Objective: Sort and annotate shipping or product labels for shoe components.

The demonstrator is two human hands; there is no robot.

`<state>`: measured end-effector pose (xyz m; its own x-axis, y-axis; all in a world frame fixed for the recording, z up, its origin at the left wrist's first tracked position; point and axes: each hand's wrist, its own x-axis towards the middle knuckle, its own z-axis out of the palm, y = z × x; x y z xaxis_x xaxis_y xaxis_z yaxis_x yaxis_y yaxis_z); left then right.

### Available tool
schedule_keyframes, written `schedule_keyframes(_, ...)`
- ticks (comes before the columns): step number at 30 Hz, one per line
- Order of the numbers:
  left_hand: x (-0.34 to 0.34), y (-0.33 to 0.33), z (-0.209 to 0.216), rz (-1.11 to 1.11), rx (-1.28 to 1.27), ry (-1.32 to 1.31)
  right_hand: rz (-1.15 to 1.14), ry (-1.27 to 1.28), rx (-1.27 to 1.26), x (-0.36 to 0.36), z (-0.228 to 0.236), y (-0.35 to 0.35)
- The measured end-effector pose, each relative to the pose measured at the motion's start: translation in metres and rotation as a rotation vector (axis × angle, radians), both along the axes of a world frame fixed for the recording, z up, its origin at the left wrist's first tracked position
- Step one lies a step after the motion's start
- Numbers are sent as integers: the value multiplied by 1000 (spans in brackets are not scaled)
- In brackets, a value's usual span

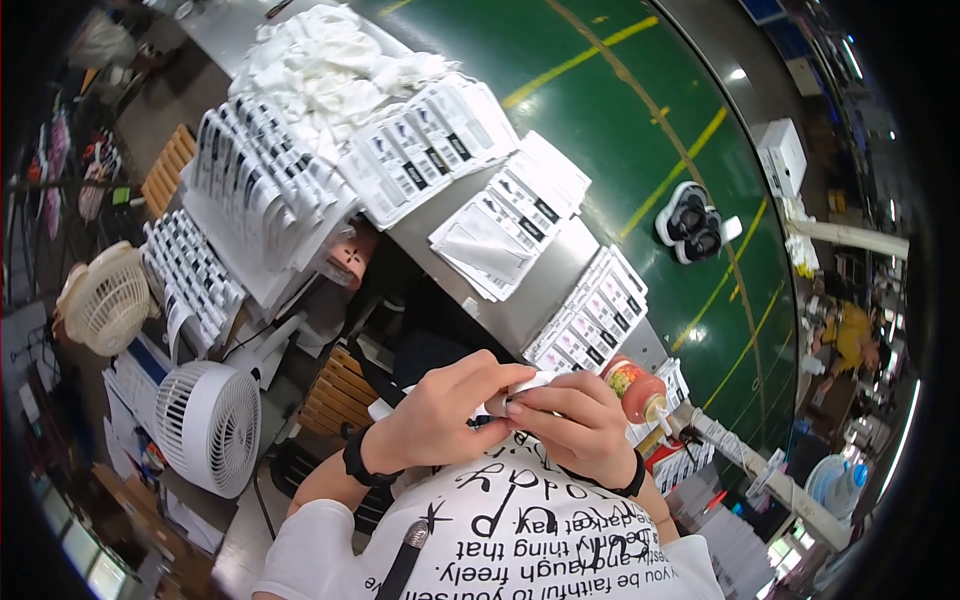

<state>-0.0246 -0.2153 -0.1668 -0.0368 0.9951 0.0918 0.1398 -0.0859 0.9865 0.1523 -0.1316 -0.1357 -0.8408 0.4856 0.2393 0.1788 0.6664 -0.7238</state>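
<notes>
Close in front of my chest, my left hand (445, 410) and my right hand (580, 425) meet. The fingers of both are bent and pressed around a small white piece (537, 381), mostly covered by the fingertips, so I cannot tell its kind. Each wrist wears a dark band. Just beyond my hands, at the table's near end, lie printed label sheets (592, 318) in an overlapping stack. A pinkish-red pump bottle (640, 392) with a white nozzle is beside my right hand.
The grey table (440, 235) carries more label stacks (425, 145) and a heap of crumpled white material (320, 70). To the left are folded printed stacks (265, 170), a white fan (210, 430) and a beige fan (108, 298). Black shoes (690, 222) rest on the green floor (640, 130).
</notes>
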Motion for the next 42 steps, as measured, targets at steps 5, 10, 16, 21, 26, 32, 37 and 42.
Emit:
schedule_keyframes(5, -31, -41, -59, 100, -317, -41, 45, -118, -129, -26, -22, -2)
schedule_keyframes(10, -92, -110, -259, 776, -539, -28, -36, -244, -258, -44, -36, 5)
schedule_keyframes(16, -151, -90, -389, 1163, -720, 410, 33, -520, -349, -66, -62, 14)
schedule_keyframes(21, -147, -84, -419, 1054, -622, 474, 194, -591, -411, -102, -93, 51)
schedule_keyframes(26, -145, -105, -407, 1039, -624, 447, 137, -436, -333, -212, -169, 117)
schedule_keyframes(32, -81, -111, -323, 1008, -776, -12, -202, 65, 237, -357, -253, 196)
schedule_keyframes(37, -57, -131, -260, 711, -907, -180, -291, -37, 141, -387, -242, 213)
schedule_keyframes(42, -65, -113, -205, 594, -895, -190, -268, 281, -571, -350, -197, 222)
